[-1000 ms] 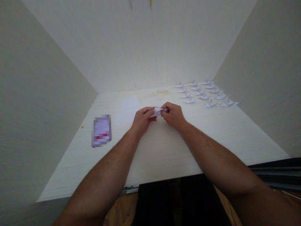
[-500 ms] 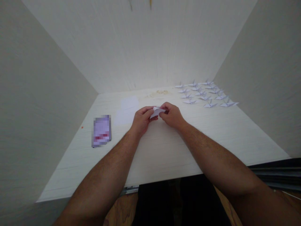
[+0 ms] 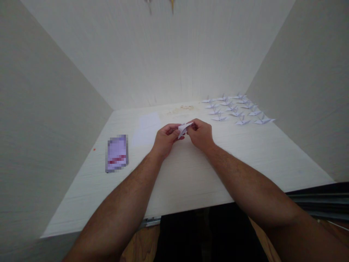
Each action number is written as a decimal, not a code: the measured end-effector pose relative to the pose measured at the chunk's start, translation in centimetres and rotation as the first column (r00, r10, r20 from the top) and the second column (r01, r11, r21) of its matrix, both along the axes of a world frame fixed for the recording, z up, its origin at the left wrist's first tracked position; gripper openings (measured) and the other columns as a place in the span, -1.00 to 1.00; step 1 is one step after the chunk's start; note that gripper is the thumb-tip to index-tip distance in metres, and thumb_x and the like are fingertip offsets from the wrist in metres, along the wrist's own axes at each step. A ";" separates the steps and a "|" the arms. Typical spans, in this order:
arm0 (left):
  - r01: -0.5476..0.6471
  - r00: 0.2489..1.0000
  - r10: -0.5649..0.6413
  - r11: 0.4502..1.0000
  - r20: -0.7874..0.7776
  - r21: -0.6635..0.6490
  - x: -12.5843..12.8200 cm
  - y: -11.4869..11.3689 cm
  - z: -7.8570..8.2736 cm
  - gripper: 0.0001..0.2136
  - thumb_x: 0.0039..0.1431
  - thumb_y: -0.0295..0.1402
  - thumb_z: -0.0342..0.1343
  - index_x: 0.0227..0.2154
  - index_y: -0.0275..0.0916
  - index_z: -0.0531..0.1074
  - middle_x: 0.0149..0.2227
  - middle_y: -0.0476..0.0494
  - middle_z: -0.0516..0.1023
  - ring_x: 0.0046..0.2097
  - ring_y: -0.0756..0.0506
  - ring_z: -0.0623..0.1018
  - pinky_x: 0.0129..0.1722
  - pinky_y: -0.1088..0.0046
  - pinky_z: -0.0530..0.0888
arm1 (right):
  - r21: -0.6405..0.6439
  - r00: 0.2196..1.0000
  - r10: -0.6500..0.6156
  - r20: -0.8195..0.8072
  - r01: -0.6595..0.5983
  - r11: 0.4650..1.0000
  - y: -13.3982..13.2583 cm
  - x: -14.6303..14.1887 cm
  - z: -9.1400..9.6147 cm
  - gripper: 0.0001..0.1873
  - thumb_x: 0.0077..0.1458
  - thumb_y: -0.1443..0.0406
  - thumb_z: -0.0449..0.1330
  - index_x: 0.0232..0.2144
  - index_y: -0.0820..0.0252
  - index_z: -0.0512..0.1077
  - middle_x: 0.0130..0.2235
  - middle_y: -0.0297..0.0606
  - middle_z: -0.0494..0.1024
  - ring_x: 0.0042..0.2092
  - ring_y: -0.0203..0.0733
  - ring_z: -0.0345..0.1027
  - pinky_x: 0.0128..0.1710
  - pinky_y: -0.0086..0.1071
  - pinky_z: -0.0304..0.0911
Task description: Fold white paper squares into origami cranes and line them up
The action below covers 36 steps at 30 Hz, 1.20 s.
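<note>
Between my two hands, above the middle of the table, is a small piece of folded white paper (image 3: pixel 183 130) with a flap standing partly apart. My left hand (image 3: pixel 167 138) pinches its left side between thumb and fingers. On the right side, my right hand (image 3: pixel 201 134) grips the paper's upper edge, its fingertips partly hidden behind the fold. Several finished white paper cranes (image 3: pixel 231 108) stand in rows at the back right of the table. White paper sheets (image 3: pixel 147 128) lie flat just left of my left hand.
A blurred-out purple and white flat object (image 3: pixel 117 153) lies on the left of the white table (image 3: pixel 191 182). A tiny orange spot (image 3: pixel 94 149) is near the left edge. Pale walls (image 3: pixel 174 54) enclose the back and both sides.
The folded paper has turned and its flap has opened up, lifted toward my right hand. Both hands stay in nearly the same place, still holding it.
</note>
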<state>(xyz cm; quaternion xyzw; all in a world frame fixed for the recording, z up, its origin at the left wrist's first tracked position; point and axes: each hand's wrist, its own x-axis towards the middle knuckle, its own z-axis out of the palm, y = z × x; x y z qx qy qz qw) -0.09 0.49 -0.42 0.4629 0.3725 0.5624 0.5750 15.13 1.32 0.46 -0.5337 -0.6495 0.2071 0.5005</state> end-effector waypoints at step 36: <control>-0.032 0.999 0.036 0.994 0.028 -0.108 0.1 -0.1 0.9 -0.69 -0.07 -0.39 0.22 -0.19 -0.29 0.53 -0.44 -0.07 0.55 -0.51 0.02 0.47 -0.57 0.51 0.37 | -0.078 0.899 0.316 -0.302 -0.354 0.932 0.6 0.5 0.2 -0.80 -0.09 0.20 0.28 -0.40 0.18 0.42 -0.53 -0.45 0.37 -0.53 -0.39 0.18 -0.54 -0.45 0.16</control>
